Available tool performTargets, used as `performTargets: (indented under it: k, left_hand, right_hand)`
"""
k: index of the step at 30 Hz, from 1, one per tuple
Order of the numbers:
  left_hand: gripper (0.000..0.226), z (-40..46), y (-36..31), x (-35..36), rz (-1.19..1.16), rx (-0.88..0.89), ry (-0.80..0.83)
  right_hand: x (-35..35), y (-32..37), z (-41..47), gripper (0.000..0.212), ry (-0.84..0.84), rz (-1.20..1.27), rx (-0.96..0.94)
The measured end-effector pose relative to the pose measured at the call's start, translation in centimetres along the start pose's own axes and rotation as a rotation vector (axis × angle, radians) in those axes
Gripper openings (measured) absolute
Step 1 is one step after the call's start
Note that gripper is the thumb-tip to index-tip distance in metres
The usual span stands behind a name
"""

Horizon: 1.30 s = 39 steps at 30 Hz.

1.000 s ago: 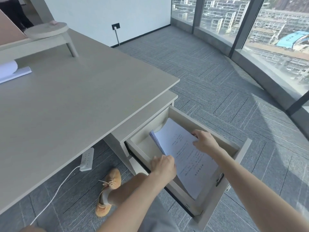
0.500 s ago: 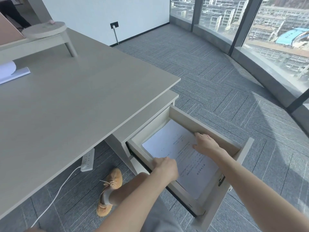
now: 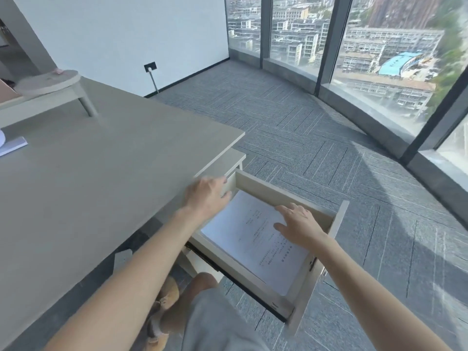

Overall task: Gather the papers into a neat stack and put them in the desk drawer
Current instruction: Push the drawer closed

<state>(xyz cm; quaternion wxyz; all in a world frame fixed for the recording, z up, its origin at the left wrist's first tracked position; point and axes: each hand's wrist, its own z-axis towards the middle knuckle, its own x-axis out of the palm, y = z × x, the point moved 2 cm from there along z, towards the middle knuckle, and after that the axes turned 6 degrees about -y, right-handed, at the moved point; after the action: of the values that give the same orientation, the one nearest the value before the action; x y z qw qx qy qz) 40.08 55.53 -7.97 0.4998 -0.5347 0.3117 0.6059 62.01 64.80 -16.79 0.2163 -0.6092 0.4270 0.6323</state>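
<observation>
The papers (image 3: 255,239) in the drawer (image 3: 298,302) carry printed lines, too small to read.

The white papers (image 3: 255,239), printed with lines of small dark text, are lying flat as one neat stack inside the pale open drawer (image 3: 301,300), which is standing pulled out from under the desk (image 3: 101,178).

The papers (image 3: 255,239) now lie flat on the floor of the open drawer (image 3: 288,297) instead of being tipped up on edge. The left hand (image 3: 206,197) is lifted from the near edge to the drawer's back corner, and the right hand (image 3: 298,224) spreads open-fingered above the sheets, no longer gripping them.
</observation>
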Motion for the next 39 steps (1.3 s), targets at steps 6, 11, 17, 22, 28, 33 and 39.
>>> performTargets:
  k: [6, 11, 17, 22, 28, 33, 39]
  left_hand:
    - [0.059, 4.2, 5.0, -2.4, 0.025, 0.08, -0.032]
    - [0.104, 3.1, 8.4, 0.5, 0.269, -0.023, 0.259]
    - [0.098, 3.7, 9.5, 0.1, 0.251, 0.015, 0.245]
    - [0.095, 3.9, 9.9, 0.4, 0.243, 0.019, 0.191]
    - [0.091, 3.7, 9.9, 0.5, 0.227, 0.019, 0.164]
    - [0.089, 3.7, 9.6, 0.3, 0.192, 0.026, 0.15]
    - [0.089, 3.5, 9.7, 0.1, 0.165, 0.024, 0.143]
  right_hand:
    - [-1.8, -2.3, -5.7, 0.048, -0.296, 0.105, 0.065]
    - [-1.2, -4.8, -9.1, 0.057, -0.267, 0.149, 0.255]
    - [-0.8, -6.0, -11.0, 0.072, -0.115, 0.428, 0.344]
    - [-0.7, -5.6, -10.9, 0.094, 0.033, 0.525, 0.302]
    - [-0.5, -4.6, -10.0, 0.096, 0.069, 0.639, 0.318]
    - [-0.2, -3.1, -8.6, 0.095, 0.078, 0.681, 0.304]
    - [0.5, -0.4, -5.9, 0.096, 0.084, 0.707, 0.243]
